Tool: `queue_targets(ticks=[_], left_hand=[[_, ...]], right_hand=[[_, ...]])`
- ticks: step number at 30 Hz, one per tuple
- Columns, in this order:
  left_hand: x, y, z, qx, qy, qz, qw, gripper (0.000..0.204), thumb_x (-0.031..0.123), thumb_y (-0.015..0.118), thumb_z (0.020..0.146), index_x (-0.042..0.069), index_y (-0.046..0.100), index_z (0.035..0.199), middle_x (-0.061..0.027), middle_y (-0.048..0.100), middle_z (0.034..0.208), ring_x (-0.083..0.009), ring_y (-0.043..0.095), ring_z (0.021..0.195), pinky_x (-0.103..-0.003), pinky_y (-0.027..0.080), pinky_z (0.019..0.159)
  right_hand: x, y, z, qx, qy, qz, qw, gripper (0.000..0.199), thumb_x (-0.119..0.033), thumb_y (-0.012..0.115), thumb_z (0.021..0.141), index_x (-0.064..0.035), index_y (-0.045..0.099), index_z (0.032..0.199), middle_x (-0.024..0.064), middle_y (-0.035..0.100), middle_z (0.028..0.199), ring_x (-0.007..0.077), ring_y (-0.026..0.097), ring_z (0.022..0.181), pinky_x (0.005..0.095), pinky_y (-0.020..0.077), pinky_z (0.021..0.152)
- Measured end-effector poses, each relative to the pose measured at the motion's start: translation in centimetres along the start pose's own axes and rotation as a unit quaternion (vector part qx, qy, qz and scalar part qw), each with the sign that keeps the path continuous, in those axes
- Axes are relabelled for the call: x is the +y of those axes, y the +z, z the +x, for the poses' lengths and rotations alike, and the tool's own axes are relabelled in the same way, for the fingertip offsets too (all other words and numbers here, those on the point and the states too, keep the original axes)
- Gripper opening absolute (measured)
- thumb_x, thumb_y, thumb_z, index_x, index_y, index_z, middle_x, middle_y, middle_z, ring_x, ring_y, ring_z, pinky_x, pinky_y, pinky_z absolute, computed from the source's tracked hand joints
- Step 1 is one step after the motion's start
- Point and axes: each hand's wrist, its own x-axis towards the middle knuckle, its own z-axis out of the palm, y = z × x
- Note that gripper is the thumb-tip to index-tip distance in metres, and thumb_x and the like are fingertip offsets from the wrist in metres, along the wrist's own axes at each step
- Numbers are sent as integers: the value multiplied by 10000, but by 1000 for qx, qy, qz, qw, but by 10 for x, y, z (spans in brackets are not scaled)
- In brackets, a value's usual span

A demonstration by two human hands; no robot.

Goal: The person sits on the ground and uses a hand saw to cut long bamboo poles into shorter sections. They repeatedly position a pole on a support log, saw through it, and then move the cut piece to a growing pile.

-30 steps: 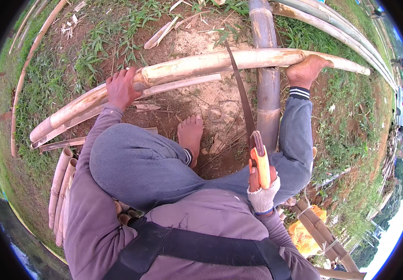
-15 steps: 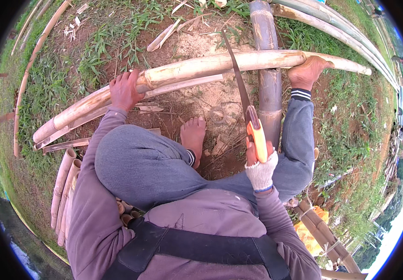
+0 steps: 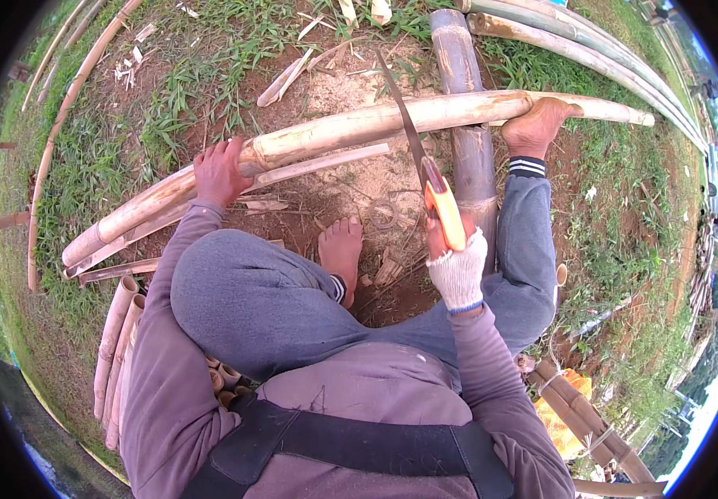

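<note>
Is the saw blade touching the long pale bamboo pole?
Touching. The head view shows the saw blade crossing the long pale bamboo pole with no gap, its orange handle in the gloved right hand.

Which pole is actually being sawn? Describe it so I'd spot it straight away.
Start at the patch of bare brown soil in front of the seated person. Across it lies a long pale bamboo pole, propped on a thick grey bamboo log. It alone has the saw blade on it, the left hand gripping it and a bare foot pinning it.

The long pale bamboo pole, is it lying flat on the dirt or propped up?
Propped up. The bamboo pole crosses over a thicker grey pole, with the left hand pressing it and a bare foot on it.
</note>
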Motion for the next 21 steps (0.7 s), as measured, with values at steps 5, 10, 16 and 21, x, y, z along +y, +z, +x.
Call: queue_targets(ticks=[5,10,16,21], left_hand=[[-3,10,-13,26,15,6,1000,866,344,938,669,163,584,1437,-97,682,1287,-339,638,1239,-520,443,1085],[9,15,-8,16,16,-1,1000,857,355,944,666,184,589,1428,-90,681,1285,-338,638,1247,-524,443,1083],[1,10,-5,0,7,0,1000,846,361,944,670,207,589,1422,-86,686,1268,-336,645,1237,-525,436,1085],[8,9,-13,3,12,-6,1000,855,346,936,678,168,585,1438,-94,678,1268,-330,629,1254,-542,436,1098]], right_hand=[[-23,-73,-95,-44,97,-5,994,139,-88,720,962,-1,615,934,129,649,728,261,647,616,383,491,594],[21,18,40,-9,-41,-47,998,158,-110,748,955,-8,628,961,164,637,779,367,624,671,441,494,631],[0,6,23,-3,-18,-25,1000,153,-108,749,961,-3,638,954,148,636,758,306,620,648,404,496,617],[-26,-81,-104,-48,57,-78,994,83,-46,707,958,8,645,948,103,574,731,270,579,584,401,452,576]])
